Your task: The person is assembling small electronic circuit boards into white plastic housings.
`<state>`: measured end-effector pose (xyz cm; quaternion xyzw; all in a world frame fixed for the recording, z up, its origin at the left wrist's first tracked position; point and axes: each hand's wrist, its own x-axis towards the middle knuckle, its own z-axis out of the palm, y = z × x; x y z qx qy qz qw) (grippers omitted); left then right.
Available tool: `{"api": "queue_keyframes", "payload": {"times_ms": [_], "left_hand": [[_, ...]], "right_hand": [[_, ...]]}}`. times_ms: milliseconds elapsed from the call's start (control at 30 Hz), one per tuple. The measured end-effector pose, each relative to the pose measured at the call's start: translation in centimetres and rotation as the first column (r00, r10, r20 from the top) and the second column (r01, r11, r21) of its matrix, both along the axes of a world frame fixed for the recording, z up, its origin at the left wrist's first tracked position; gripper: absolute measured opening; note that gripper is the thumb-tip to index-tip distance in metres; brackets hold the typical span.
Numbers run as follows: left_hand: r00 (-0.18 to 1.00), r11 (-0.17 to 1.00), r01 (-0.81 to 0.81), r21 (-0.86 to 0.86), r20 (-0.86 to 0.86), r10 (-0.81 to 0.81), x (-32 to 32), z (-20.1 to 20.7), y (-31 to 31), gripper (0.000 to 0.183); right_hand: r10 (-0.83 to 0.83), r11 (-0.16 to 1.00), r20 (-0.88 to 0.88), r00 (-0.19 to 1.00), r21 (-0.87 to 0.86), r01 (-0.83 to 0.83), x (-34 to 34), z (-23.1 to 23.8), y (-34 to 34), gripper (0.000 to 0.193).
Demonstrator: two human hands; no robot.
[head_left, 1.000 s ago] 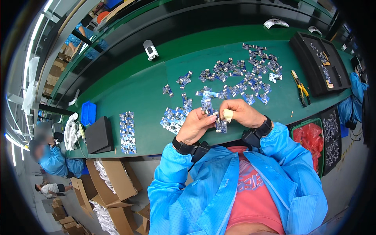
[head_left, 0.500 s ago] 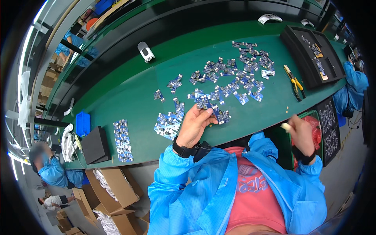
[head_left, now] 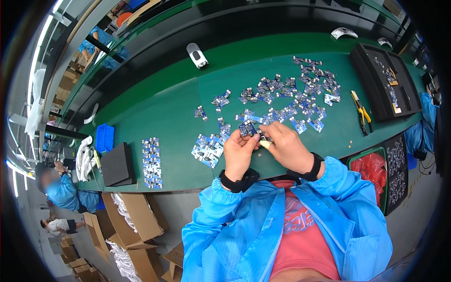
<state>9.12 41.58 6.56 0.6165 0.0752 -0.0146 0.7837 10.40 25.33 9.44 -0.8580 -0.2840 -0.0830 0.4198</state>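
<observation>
Between my two hands, above the table's near edge, is a blue circuit board strip [head_left: 247, 129]. My left hand [head_left: 238, 152] pinches it between thumb and fingers. At its right end my right hand [head_left: 289, 146] closes on the strip, a pale yellow cover on one digit; its fingertips partly hide that end. Just beyond my hands lie several loose blue circuit boards [head_left: 300, 107] in a spread heap. Left of my left hand is a group of joined boards [head_left: 206, 149]. Farther left, a neat column of boards [head_left: 151, 162] lies flat.
Yellow-handled pliers [head_left: 361, 113] lie right of the heap, beside a black compartment tray [head_left: 392, 84]. Below the table's right edge sits a green bin with a red plastic bag [head_left: 369, 170]. At left are a black foam block [head_left: 118, 164], a blue bin [head_left: 105, 137] and cardboard boxes [head_left: 145, 221].
My right hand has come from over the bin at the right to the board strip and closed on its right end. My left hand still holds the strip. The view has shifted slightly.
</observation>
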Motion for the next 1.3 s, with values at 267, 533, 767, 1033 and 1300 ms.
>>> {"api": "queue_keyframes", "payload": {"times_ms": [267, 533, 767, 1033, 1300], "left_hand": [[0.998, 0.944, 0.031, -0.328, -0.034, -0.044, 0.9, 2.0, 3.8, 0.021], [0.982, 0.826, -0.001, -0.563, -0.155, -0.104, -0.1, 0.6, 3.6, 0.022], [0.959, 0.918, 0.227, -0.326, -0.090, -0.269, -0.6, 3.5, 3.5, 0.014], [0.959, 0.878, 0.207, -0.432, -0.088, -0.269, -0.8, 2.7, 2.0, 0.011], [0.902, 0.861, 0.349, -0.369, -0.118, -0.416, -2.0, 4.8, 0.0, 0.011]], "right_hand": [[-0.036, 0.999, 0.071, 0.997, 0.027, 0.034, 7.0, -0.3, 1.6, 0.034], [0.211, 0.960, -0.406, 0.889, 0.256, -0.111, 3.5, 2.0, 2.0, 0.026], [0.340, 0.869, -0.537, 0.772, 0.494, -0.040, 3.3, 0.4, 0.0, 0.019], [0.335, 0.854, -0.629, 0.702, 0.518, 0.057, 1.6, 0.9, -2.1, 0.018], [0.269, 0.903, -0.500, 0.823, 0.429, -0.034, 1.0, 1.1, -2.5, 0.016]]}}
